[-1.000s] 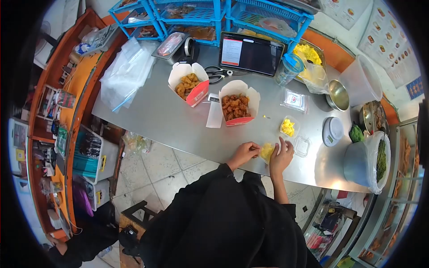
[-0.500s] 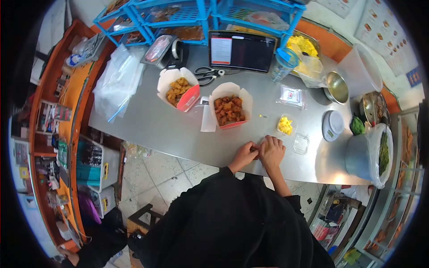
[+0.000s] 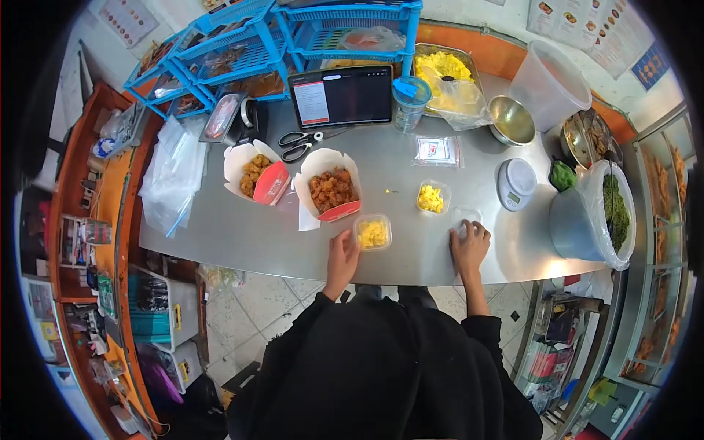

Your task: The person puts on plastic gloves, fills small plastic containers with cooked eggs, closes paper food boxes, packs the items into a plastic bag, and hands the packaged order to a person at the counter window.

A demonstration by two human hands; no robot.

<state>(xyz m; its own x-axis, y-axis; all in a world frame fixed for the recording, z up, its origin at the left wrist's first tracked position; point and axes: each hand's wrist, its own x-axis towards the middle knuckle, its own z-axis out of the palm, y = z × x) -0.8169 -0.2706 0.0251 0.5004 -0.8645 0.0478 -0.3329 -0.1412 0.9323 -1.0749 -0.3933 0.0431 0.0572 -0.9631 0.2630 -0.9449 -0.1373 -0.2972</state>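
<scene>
My left hand (image 3: 342, 260) is beside the left edge of a small clear plastic tub (image 3: 372, 232) of yellow food, its fingers loose and not wrapped round it. My right hand (image 3: 470, 249) has its fingertips on a clear plastic lid (image 3: 467, 215), which they partly hide. Between and beyond my hands is a second small tub (image 3: 433, 197), uncovered, with yellow pieces heaped in it. Past my left hand, a red and white paper box (image 3: 331, 192) of browned food pieces stands open, and a similar box (image 3: 257, 174) stands to its left.
A digital scale (image 3: 518, 183) and a bin of green leaves (image 3: 598, 213) stand to the right. Behind are a tablet (image 3: 341, 95), scissors (image 3: 299, 144), a lidded cup (image 3: 409, 105), a metal bowl (image 3: 512, 119) and blue racks (image 3: 227, 55). Clear bags (image 3: 172, 172) lie at left.
My hands have moved apart from where they were together, the left going left and the right going right onto the lid. A tub of yellow food now shows beside my left hand.
</scene>
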